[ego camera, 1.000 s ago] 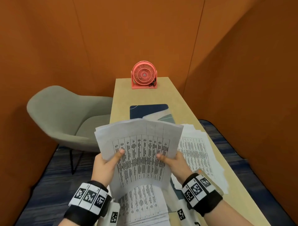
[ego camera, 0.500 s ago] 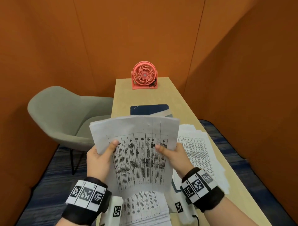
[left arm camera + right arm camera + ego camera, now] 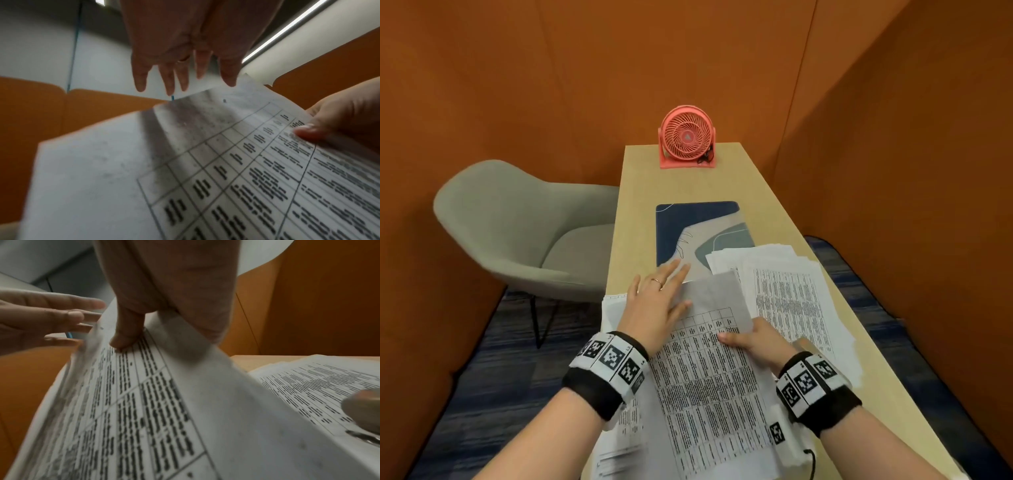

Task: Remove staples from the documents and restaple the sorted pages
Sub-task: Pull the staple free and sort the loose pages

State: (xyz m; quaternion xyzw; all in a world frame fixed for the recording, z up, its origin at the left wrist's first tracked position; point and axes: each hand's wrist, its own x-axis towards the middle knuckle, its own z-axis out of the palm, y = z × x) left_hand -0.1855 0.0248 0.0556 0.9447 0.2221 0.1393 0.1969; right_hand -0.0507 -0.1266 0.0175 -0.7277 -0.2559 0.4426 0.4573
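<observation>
My right hand (image 3: 743,337) pinches the right edge of a sheaf of printed table pages (image 3: 709,377), low over the near end of the table, thumb (image 3: 125,337) on top. The sheaf (image 3: 185,162) fills the left wrist view, slanting up. My left hand (image 3: 671,284) holds nothing. Its straight fingers (image 3: 180,78) reach over the sheaf's far left corner, and I cannot tell if they touch it. A second, loosely fanned stack of pages (image 3: 784,298) lies on the table to the right. No staple shows.
A coral desk fan (image 3: 686,137) stands at the far end of the narrow wooden table (image 3: 640,212). A blue patterned mat (image 3: 698,233) lies mid-table, a grey chair (image 3: 517,233) stands left, and orange walls close in. A blurred metallic thing (image 3: 362,410) sits on the right stack.
The sheaf has come down from upright in front of me to low over the table. My left hand has let go and opened flat; my right hand keeps its pinch.
</observation>
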